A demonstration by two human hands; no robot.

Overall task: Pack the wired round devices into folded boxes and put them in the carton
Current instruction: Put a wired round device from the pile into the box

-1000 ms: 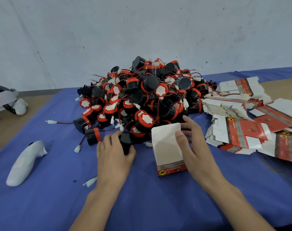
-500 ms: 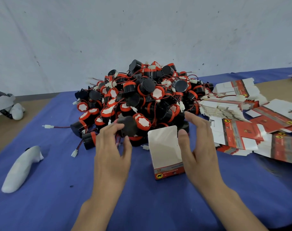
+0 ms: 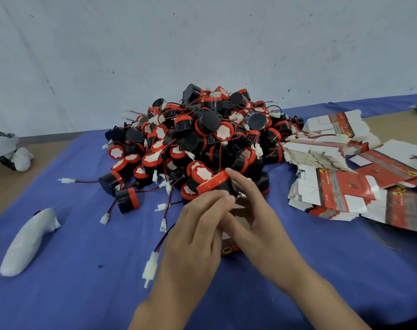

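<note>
Two hands meet in the lower middle of the head view, over a blue cloth [image 3: 78,289] that covers the table. The left hand [image 3: 198,234] has its fingers drawn together and pinches the black body of a round device [image 3: 217,183] with a red rim, held tilted just in front of the heap. From that device a red and black wire runs down past the left hand to a white plug [image 3: 151,267], which hangs at the lower left of the hands.

The right hand [image 3: 257,220] is curled round the upper part of a folded box [image 3: 231,250]; its forefinger reaches up and touches the red rim of the device. Most of the box is hidden behind both hands. Only a pale strip between the fingers and its red bottom edge with a yellow mark show, standing on the cloth.

Behind the hands, in the middle of the frame, lies a big pile of devices [image 3: 202,139], black and red with white plugs and loose wires. At the right edge, unfolded flat boxes [image 3: 333,189] lie in fanned stacks, touching the pile. At the lower left a white handle-shaped thing [image 3: 28,239] rests on the cloth, well apart from the hands. A pale wall [image 3: 202,44] fills the upper half.
</note>
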